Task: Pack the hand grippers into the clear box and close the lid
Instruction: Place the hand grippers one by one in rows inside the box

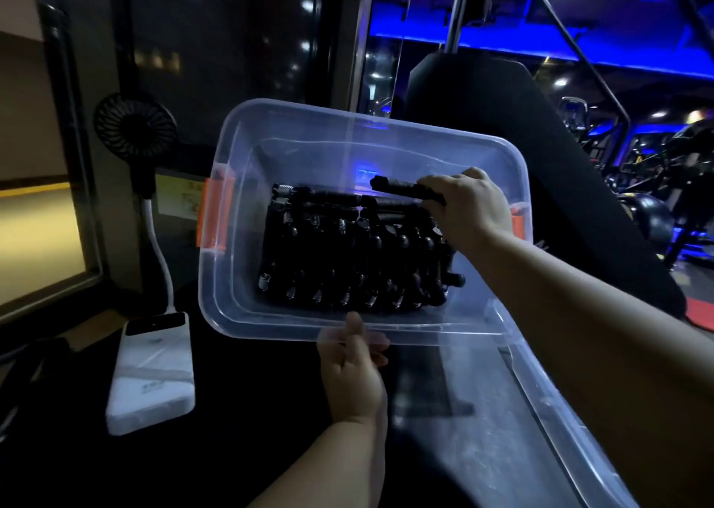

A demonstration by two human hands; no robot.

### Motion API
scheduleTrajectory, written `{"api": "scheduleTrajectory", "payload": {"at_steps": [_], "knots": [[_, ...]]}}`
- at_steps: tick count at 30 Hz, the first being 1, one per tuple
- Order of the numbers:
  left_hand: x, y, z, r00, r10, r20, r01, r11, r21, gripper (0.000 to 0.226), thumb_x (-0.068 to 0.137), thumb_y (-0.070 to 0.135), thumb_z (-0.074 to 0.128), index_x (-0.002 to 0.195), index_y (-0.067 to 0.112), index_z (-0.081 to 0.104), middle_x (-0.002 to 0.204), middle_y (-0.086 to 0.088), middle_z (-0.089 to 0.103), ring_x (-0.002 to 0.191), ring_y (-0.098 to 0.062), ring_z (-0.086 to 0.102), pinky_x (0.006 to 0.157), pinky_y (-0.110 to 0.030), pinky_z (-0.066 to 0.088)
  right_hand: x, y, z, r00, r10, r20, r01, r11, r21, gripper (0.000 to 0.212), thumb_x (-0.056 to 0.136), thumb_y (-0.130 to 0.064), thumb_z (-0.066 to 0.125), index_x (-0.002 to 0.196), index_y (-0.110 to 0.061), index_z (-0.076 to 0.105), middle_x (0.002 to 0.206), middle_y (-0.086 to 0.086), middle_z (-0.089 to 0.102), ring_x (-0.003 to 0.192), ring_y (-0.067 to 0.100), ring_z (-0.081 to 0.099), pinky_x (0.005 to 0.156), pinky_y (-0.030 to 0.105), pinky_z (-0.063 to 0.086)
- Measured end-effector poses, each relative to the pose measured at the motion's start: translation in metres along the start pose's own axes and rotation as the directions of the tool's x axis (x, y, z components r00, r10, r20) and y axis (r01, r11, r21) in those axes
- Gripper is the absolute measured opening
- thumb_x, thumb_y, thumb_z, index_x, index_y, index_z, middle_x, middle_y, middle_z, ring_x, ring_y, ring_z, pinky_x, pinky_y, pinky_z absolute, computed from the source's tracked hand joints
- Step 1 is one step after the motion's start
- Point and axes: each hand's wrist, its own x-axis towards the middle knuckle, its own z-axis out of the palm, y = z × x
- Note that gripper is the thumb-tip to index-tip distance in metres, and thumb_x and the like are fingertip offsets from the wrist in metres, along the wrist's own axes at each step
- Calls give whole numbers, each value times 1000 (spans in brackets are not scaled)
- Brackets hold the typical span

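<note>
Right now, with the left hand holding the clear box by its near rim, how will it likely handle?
Probably heavy for its size: hand grippers cover much of the clear box floor. Its thin rim may flex where the left hand pinches it. If tilted, the pile could slide.

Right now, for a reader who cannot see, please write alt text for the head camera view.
A right hand holds a black hand gripper inside a clear box, above a packed row of grippers; the left hand grips the box's near rim. The lid lies beside it, lower right; a power bank and fan sit left.
</note>
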Motion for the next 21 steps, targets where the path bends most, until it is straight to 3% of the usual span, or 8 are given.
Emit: {"api": "scheduleTrajectory", "payload": {"at_steps": [6,14,18,21], "knots": [[0,-1,-1,1000,-4,-8,4,999,43,22,96,28,49,81,12,45,59,-4,62,51,-10,55,58,-26,43,23,2,28,1000,2,27,-1,999,-44,26,89,-31,58,114,-36,66,104,-1,70,113,25,47,81,33,43],[0,-2,-2,998,-55,-9,56,997,51,26,96,32,47,84,9,46,60,-5,63,51,-7,53,58,-21,41,38,7,59,994,77,82,-71,995,-72,20,87,-30,57,104,-31,68,100,4,66,102,29,53,69,28,33],[0,-2,-3,999,-36,0,36,997,64,28,95,32,47,85,6,47,59,-7,64,51,-7,55,61,-27,43,42,10,61,985,124,118,-125,992,5,26,92,-34,56,112,-25,68,112,6,66,112,31,50,84,36,45],[0,-2,-3,1000,-30,8,29,997,70,30,95,33,47,89,4,49,62,-8,65,54,-7,57,63,-29,45,42,5,57,982,105,155,-102,994,-24,39,97,-47,42,115,-23,67,116,5,64,121,31,42,93,40,42]]}}
